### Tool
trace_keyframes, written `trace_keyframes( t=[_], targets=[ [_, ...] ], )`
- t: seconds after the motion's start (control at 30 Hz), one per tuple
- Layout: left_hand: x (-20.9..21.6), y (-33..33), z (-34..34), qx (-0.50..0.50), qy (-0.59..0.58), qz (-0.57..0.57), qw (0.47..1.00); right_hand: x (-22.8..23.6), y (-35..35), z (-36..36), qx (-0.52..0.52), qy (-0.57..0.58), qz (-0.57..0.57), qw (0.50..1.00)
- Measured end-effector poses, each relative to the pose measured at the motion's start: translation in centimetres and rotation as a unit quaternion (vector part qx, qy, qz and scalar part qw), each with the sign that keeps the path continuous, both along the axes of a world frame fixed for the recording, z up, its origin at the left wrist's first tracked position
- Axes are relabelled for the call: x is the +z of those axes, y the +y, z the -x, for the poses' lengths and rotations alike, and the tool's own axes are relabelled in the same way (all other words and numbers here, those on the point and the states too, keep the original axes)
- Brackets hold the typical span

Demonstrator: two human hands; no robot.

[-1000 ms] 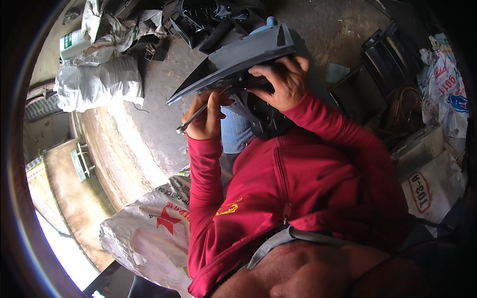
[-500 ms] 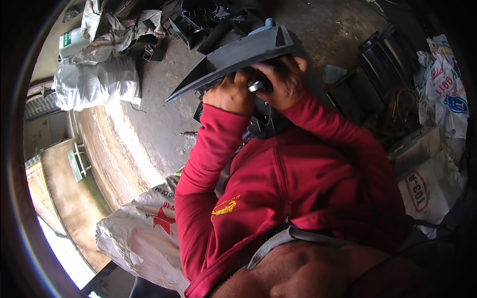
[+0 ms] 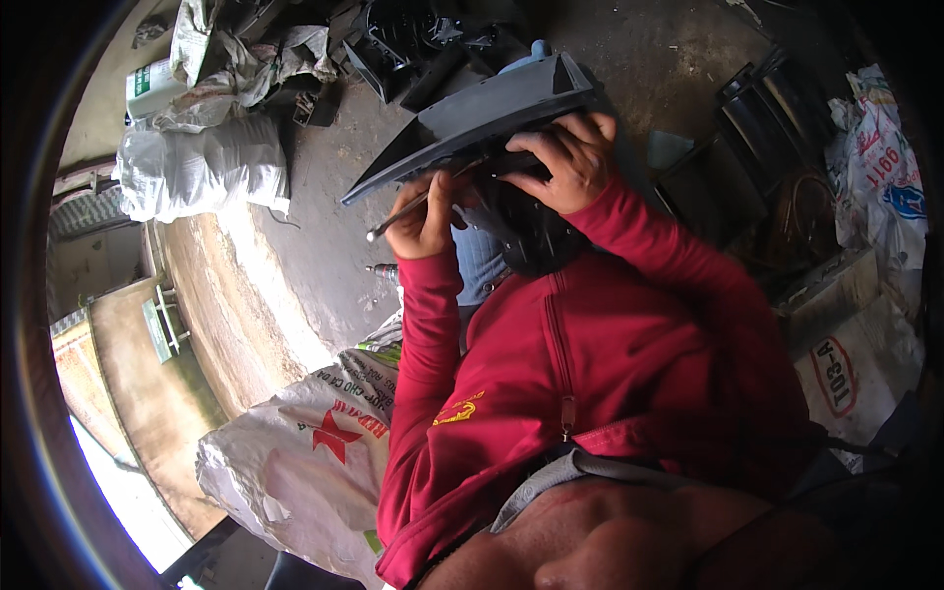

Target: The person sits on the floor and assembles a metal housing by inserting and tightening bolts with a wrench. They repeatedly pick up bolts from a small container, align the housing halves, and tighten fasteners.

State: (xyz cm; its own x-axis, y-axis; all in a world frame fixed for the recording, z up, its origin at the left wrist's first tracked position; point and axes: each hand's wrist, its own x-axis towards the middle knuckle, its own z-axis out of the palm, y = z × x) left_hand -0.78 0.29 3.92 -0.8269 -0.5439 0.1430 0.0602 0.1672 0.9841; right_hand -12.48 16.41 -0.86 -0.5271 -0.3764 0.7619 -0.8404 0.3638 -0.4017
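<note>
A large black plastic panel [image 3: 492, 103], long and tapering to a point on the left, is held up tilted in front of me. My right hand [image 3: 570, 162] grips its near edge at the right, fingers curled and the thumb below. My left hand [image 3: 423, 218] is closed around a thin dark rod [image 3: 403, 214] with a bright metal end, its thumb pressed along it. The rod slants up under the panel, where its far end is hidden. Below the panel hangs another black plastic piece [image 3: 536, 231], close to my lap; whether the two are joined I cannot tell.
Black plastic parts [image 3: 433, 49] lie heaped on the floor ahead. A white wrapped bundle [image 3: 202, 167] sits at the left, and a white sack [image 3: 295, 457] stands by my left side. Stacked black parts [image 3: 772, 118] and printed bags [image 3: 885, 167] are at the right.
My left hand has moved left and down, away from my right hand, and the rod now shows in it. The panel has shifted slightly right in view.
</note>
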Motion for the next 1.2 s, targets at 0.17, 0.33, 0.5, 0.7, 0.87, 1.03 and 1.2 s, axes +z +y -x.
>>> trace_keyframes(
  t=[0.17, 0.33, 0.5, 0.7, 0.87, 1.03, 1.2],
  targets=[
    [2.0, 0.8, 0.6, 0.003, -0.034, 0.369, 0.929, 0.3, -0.4, -0.2, 0.001, -0.004, -0.001, 1.0],
    [2.6, 2.0, 1.7, -0.027, 0.001, 0.509, 0.86, 0.1, -0.2, -0.4, 0.007, -0.012, -0.019, 1.0],
    [4.0, 2.7, 2.3, -0.051, -0.093, 0.571, 0.814, 0.4, 0.0, -0.9, 0.0, -0.023, -0.026, 0.999],
    [2.1, 1.9, 1.5, -0.018, -0.034, 0.458, 0.888, 0.2, 0.1, -0.9, 0.012, -0.034, -0.011, 0.999],
    [1.1, 1.0, 0.6, -0.016, -0.01, 0.337, 0.941, 0.6, 0.0, -0.6, 0.007, -0.038, -0.001, 0.999],
    [3.1, 2.1, 1.8, -0.058, -0.035, 0.549, 0.833, 0.7, 0.2, -0.8, 0.024, -0.047, -0.01, 0.999],
    [3.6, 0.8, 3.4, -0.109, -0.072, 0.51, 0.85, 0.8, 0.1, -0.9, 0.03, -0.058, -0.005, 0.998]
  ],
)
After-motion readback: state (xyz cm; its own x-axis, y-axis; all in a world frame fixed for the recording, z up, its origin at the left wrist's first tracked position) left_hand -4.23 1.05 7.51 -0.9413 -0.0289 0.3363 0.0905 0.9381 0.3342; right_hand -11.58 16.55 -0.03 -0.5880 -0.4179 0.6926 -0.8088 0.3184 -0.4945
